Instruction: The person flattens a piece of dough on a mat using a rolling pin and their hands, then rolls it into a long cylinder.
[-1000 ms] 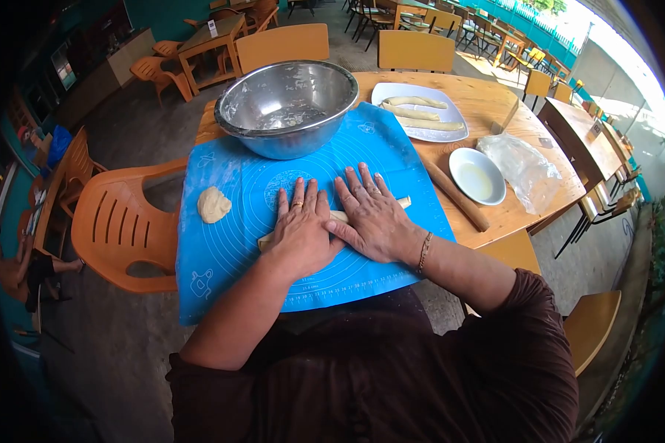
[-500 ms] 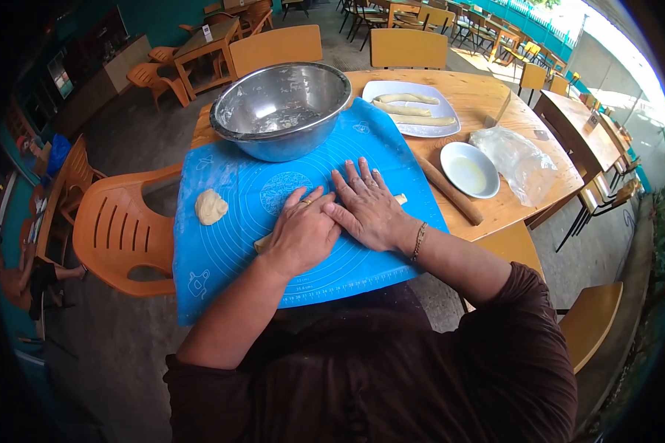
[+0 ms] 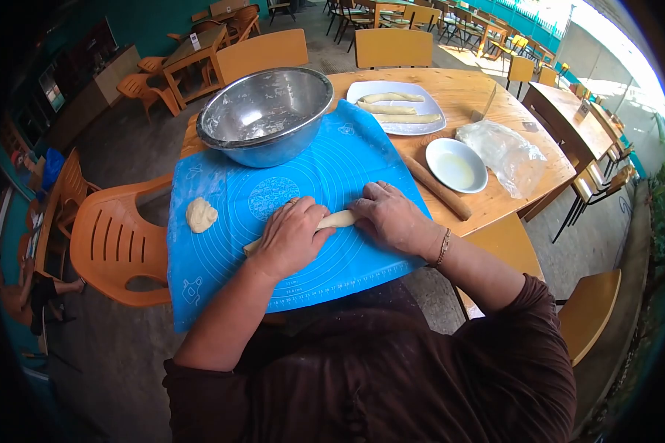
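Note:
A pale dough rope (image 3: 338, 219) lies across the blue pastry mat (image 3: 369, 159). Curled over its left part is my left hand (image 3: 292, 232), and the rope's left tip shows beside the wrist. My right hand (image 3: 395, 219) is closed on the right part, with the fingers bent over it and that end hidden. Between the two hands a short length of dough is exposed. A round lump of dough (image 3: 201, 215) rests on the mat to the left, apart from my hands.
At the back of the mat stands a steel bowl (image 3: 270, 151) with floury walls. To the right are a white plate (image 3: 443, 125) with several dough ropes, a wooden rolling pin (image 3: 437, 186), a small bowl (image 3: 431, 156) of liquid and a plastic bag (image 3: 506, 159). An orange chair (image 3: 114, 232) stands left.
My hands have moved apart, baring the dough between them. Flat, spread fingers on my right hand are now bent around the rope. The whole view has shifted slightly.

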Demonstrator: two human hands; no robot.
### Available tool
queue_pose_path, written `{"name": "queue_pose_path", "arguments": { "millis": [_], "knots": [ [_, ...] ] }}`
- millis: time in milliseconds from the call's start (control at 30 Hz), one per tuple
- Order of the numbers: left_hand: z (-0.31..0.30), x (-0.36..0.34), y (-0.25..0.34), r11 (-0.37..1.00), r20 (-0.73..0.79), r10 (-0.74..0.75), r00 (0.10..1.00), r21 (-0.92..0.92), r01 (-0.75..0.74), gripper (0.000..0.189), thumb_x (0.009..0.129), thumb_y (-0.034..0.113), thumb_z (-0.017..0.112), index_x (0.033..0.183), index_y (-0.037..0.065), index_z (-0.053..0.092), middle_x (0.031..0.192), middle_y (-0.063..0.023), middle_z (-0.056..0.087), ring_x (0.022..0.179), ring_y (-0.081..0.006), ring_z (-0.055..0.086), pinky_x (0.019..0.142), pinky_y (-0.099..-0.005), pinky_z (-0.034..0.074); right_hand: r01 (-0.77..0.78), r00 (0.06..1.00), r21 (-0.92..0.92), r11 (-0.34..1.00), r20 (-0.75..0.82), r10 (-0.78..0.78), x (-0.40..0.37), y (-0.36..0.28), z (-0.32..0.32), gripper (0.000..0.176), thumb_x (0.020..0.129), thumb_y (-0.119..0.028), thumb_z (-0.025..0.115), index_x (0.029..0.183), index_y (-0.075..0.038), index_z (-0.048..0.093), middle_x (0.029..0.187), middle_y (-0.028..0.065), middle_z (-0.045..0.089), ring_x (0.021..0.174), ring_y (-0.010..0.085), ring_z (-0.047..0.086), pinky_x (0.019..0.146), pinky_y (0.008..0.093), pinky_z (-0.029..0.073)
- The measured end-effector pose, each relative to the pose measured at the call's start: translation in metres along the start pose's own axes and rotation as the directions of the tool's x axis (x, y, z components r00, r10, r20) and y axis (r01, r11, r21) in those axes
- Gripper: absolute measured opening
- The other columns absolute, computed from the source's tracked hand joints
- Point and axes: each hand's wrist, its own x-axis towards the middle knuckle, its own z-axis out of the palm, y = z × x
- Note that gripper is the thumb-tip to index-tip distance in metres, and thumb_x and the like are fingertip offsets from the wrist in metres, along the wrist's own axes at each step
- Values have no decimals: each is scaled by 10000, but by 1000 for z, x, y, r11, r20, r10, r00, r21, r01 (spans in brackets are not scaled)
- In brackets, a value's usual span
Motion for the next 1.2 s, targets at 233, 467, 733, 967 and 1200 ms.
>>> {"name": "queue_pose_path", "arguments": {
  "millis": [233, 467, 733, 967, 1200],
  "knots": [
    [-20, -1, 8, 997, 86, -74, 994, -15, 76, 229, 818, 136, 767, 944, 21, 614, 938, -131, 622, 883, -342, 627, 767, -436, 496, -126, 992, 239, 963, 60, 115, 13, -4, -13, 138, 884, -95, 605, 1008, -58, 650, 963, 153, 578, 941, 374, 618, 826, 464, 502],
    [-47, 11, 9, 981, 64, -193, 979, 42, 191, 183, 847, 72, 726, 976, 17, 609, 987, -150, 617, 869, -357, 639, 737, -436, 510, 4, 995, 265, 964, -101, 24, 31, -6, -13, 235, 816, -34, 684, 1048, -70, 675, 918, 141, 613, 904, 334, 610, 826, 429, 497],
    [-43, 7, 13, 945, 305, -307, 901, 208, 252, 418, 867, 82, 708, 1265, 3, 605, 1202, -177, 589, 1139, -337, 589, 974, -419, 486, -68, 991, 67, 995, -109, 75, 21, 8, 9, 363, 818, -41, 650, 1174, -96, 698, 971, 134, 616, 954, 314, 596, 884, 419, 479],
    [19, 25, 10, 962, 111, -125, 986, 257, 93, 521, 961, 215, 603, 1392, -44, 468, 1455, -248, 462, 1354, -403, 449, 1129, -516, 349, -142, 986, -12, 990, -94, 141, 15, 11, 9, 322, 840, -99, 674, 1156, -40, 683, 1006, 137, 614, 999, 326, 585, 906, 414, 474],
    [11, 26, 20, 973, 60, -155, 986, 185, 142, 364, 873, 135, 699, 1198, -13, 628, 1086, -190, 666, 1059, -370, 632, 886, -473, 504, -193, 973, 29, 981, -123, 195, 11, 20, 4, 191, 881, -125, 569, 984, -82, 724, 929, 153, 605, 941, 334, 601, 887, 426, 475]
  ]
}}
